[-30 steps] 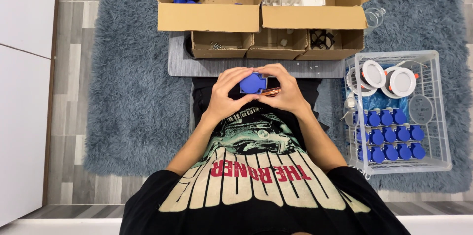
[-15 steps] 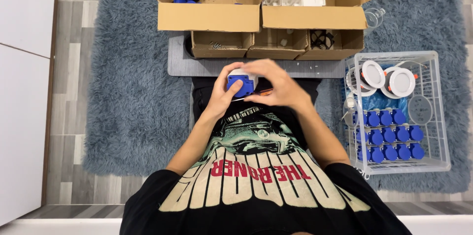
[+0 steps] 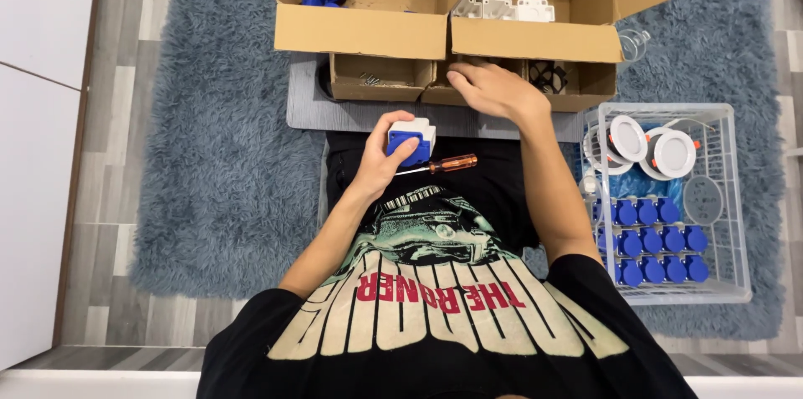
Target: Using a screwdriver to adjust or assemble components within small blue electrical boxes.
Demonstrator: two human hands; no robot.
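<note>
Two big open brown cardboard boxes (image 3: 360,31) up top; below them, left hand (image 3: 381,161) gripping white-and-blue plastic socket block (image 3: 410,140), right hand (image 3: 493,89) loose, holding nothing.

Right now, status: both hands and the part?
Left hand grips blue-and-white socket unit. Right hand reaching at small cardboard trays, contents hidden. Orange-handled screwdriver loose on lap, beside unit.

blue-white socket (image 3: 410,139), orange-handled screwdriver (image 3: 437,166), blue-grey shaggy rug (image 3: 226,190), brown cardboard boxes (image 3: 360,31)
</note>
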